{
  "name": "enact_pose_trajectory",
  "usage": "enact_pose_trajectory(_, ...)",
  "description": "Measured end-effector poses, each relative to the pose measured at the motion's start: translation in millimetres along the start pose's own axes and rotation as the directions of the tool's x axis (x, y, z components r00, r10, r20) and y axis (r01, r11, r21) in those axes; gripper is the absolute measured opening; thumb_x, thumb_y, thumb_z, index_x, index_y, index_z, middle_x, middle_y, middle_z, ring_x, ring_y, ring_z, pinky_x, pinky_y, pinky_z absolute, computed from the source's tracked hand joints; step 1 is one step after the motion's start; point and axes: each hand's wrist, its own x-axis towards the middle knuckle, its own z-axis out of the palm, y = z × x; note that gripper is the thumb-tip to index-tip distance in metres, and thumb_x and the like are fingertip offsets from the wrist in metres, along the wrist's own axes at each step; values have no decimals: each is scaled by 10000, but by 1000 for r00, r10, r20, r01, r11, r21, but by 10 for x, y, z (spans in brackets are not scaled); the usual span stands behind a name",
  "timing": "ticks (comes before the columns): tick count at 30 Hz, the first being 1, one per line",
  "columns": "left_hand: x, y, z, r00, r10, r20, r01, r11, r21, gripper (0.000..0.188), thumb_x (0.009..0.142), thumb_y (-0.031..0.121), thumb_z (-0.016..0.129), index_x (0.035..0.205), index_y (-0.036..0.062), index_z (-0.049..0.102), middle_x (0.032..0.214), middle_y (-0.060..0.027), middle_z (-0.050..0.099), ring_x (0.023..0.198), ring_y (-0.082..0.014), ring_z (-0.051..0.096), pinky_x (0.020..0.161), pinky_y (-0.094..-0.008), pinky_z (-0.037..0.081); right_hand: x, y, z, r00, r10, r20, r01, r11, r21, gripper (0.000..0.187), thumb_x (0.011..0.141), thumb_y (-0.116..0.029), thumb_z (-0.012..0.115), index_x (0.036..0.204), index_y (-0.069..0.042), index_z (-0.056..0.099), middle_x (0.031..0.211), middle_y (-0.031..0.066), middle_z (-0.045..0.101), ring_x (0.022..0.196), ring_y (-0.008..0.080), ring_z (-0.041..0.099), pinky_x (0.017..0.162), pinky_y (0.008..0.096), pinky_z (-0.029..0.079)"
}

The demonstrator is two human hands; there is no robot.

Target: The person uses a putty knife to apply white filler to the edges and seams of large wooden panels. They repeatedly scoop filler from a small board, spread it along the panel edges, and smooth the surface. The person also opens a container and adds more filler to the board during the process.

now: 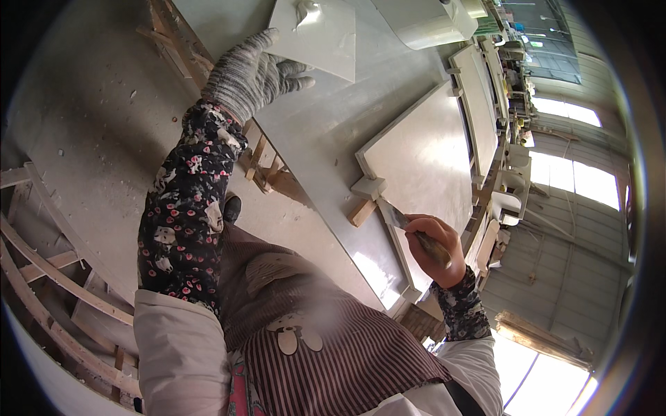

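My left hand (246, 76), in a grey knitted glove, reaches over the far-left edge of the metal-topped table (305, 139). Its fingers are spread beside the lower-left edge of a thin whitish square sheet (326, 41); whether it bears any of the sheet's weight I cannot tell. A glossy lump (307, 14) sits on that sheet. Bare and closed, my right hand (437, 246) grips a scraper (400, 218) with a brown handle and a narrow greyish blade. The blade points at the near edge of a large pale panel (423, 152), close to a small white block (368, 188) at its corner.
A wooden piece (361, 212) lies under the block. More pale panels (479, 104) line up beyond, and a white curved container (430, 24) stands at the far end. Curved wooden frames (55, 270) lie at lower left. Timber supports (267, 166) show below the table edge.
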Motion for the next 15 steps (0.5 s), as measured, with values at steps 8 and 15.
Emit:
enact_pose_trajectory(8,16,-5,-2,999,32,-17,-32,999,25,518,1002,232,466,1356,-103,290,1355,-347,372,1287,-494,394,1077,-656,340,-214,-26,31,986,-79,-146,72,996,-54,178,815,66,649,978,-4,630,1016,191,673,879,274,691,757,318,544)
enact_pose_trajectory(15,160,-23,-100,993,83,-85,-75,993,87,365,959,142,549,1253,-51,449,1136,-255,594,963,-405,642,897,-593,543,-799,-79,-152,833,234,-501,-69,943,325,117,888,24,597,1001,-5,604,1082,147,630,785,137,621,681,249,544)
